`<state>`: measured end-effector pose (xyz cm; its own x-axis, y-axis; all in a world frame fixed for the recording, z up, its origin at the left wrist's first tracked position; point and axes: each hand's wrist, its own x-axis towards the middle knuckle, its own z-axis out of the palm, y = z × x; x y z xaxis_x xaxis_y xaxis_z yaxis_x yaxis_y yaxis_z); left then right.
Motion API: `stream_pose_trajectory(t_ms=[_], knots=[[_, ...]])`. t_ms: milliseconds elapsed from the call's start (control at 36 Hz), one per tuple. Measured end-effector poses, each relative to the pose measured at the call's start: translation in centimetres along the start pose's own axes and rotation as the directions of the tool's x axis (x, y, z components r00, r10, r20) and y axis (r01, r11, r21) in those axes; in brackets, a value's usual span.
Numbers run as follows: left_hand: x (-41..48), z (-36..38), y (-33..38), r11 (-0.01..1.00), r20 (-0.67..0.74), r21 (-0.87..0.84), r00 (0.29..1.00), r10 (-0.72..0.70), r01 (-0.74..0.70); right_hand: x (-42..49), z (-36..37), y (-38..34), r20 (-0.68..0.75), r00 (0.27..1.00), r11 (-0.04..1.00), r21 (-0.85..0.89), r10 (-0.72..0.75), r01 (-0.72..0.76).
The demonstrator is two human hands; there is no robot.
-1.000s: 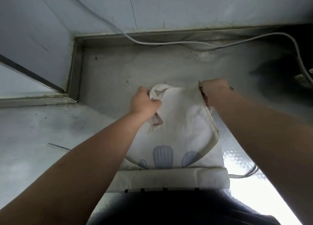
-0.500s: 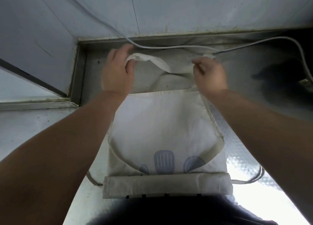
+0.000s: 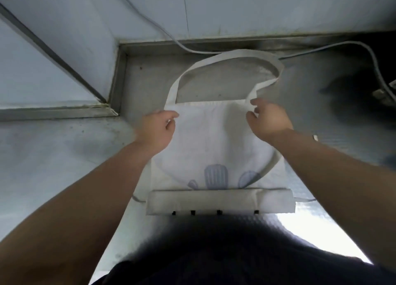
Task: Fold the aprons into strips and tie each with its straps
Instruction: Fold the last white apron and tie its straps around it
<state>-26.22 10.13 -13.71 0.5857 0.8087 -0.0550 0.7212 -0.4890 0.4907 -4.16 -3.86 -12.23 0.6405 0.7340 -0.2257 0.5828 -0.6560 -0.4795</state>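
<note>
A white apron with blue utensil prints lies flat on the steel counter. Its near end is folded into a thick strip against my body. The neck strap lies spread in a loop beyond the bib, toward the wall. My left hand is at the bib's top left corner, thumb and forefinger pinching the cloth. My right hand is at the top right corner, pinching where the neck strap joins. Thin waist straps stick out left and right of the strip.
A white cable runs along the foot of the back wall and off to the right. A raised ledge bounds the counter at the left. A dark shadowed area with a small metal part lies at the far right.
Both hands carried the neck strap from the bib out toward the wall and laid it in a loop. They have since drawn back to the bib's top corners.
</note>
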Motion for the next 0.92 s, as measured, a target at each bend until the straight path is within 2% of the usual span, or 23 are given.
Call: stream_pose_trajectory(t_ms=[250, 333, 417, 472, 556, 611, 694, 778, 861, 917], knots=[[-8.0, 2.6, 1.5, 0.977, 0.087, -0.103, 0.976, 0.198, -0.188, -8.5, 3.4, 2.2, 0.168, 0.967, 0.979, -0.035, -0.190, 0.199], [-10.2, 3.9, 1.8, 0.963, 0.036, -0.079, 0.965, 0.261, -0.258, -10.9, 4.7, 3.4, 0.047, 0.944, 0.939, -0.090, -0.328, 0.331], [-12.4, 4.8, 1.9, 0.936, -0.010, 0.001, 0.936, 0.351, -0.351, -12.8, 5.5, 4.7, -0.121, 0.871, 0.872, -0.195, -0.476, 0.450], [-13.5, 5.5, 1.2, 0.906, -0.023, 0.082, 0.908, 0.419, -0.415, -13.8, 5.9, 5.4, -0.131, 0.836, 0.833, -0.255, -0.533, 0.491], [-14.8, 6.2, 0.2, 0.860, -0.016, 0.199, 0.875, 0.483, -0.471, -14.7, 6.5, 6.2, -0.017, 0.858, 0.828, -0.272, -0.514, 0.490], [-15.2, 6.3, 0.0, 0.850, -0.008, 0.201, 0.867, 0.499, -0.487, -14.9, 6.5, 6.5, 0.096, 0.855, 0.807, -0.291, -0.510, 0.514], [-15.7, 6.3, -0.3, 0.825, 0.027, 0.194, 0.843, 0.537, -0.531, -15.2, 6.2, 6.8, 0.236, 0.796, 0.741, -0.291, -0.557, 0.605], [-16.3, 5.9, -0.7, 0.819, 0.098, 0.201, 0.843, 0.530, -0.538, -15.1, 6.0, 6.8, 0.243, 0.756, 0.684, -0.323, -0.608, 0.654], [-16.2, 5.2, -0.6, 0.849, 0.203, 0.192, 0.866, 0.457, -0.493, -14.6, 5.6, 6.3, 0.201, 0.769, 0.703, -0.316, -0.606, 0.637], [-15.5, 4.6, 0.1, 0.899, 0.242, 0.124, 0.891, 0.384, -0.421, -14.4, 4.9, 5.6, 0.172, 0.775, 0.733, -0.255, -0.608, 0.631]])
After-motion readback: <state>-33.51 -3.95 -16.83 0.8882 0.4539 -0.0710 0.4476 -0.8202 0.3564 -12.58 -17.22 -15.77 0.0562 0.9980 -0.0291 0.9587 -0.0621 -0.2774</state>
